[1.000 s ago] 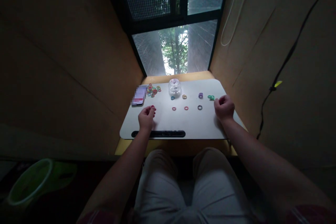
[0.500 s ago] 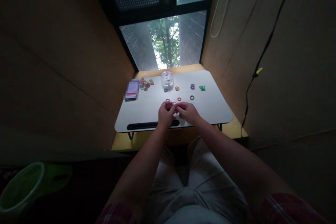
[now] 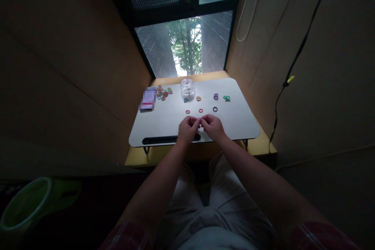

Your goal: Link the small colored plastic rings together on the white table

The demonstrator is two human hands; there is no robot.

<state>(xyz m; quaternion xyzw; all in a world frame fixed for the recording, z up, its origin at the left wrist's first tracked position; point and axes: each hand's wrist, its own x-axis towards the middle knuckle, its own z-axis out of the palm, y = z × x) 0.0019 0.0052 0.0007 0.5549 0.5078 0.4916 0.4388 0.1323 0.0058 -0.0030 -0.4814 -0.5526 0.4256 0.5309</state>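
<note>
Fingertips of my left hand (image 3: 187,128) and my right hand (image 3: 213,127) are pinched close together over the front of the white table. Between them is a small pinkish hair tie (image 3: 199,119), mostly covered by the fingers. Just beyond my hands lie a red hair tie (image 3: 188,111), a pink one (image 3: 200,110) and a dark green one (image 3: 215,109). Farther back are blue hair ties (image 3: 185,100), yellow ones (image 3: 198,98), purple ones (image 3: 216,96) and green ones (image 3: 226,98), set apart by colour.
A clear plastic jar (image 3: 188,90) stands at the back of the white folding table (image 3: 158,125). To its left lies a mixed heap of hair ties (image 3: 164,93), beside a phone (image 3: 148,99). A black slot (image 3: 159,140) runs along the front edge. A green basin (image 3: 26,203) is low at left.
My hands have drawn slightly back and to the right, uncovering the red hair tie in front. The ring between my fingers shows less than before.
</note>
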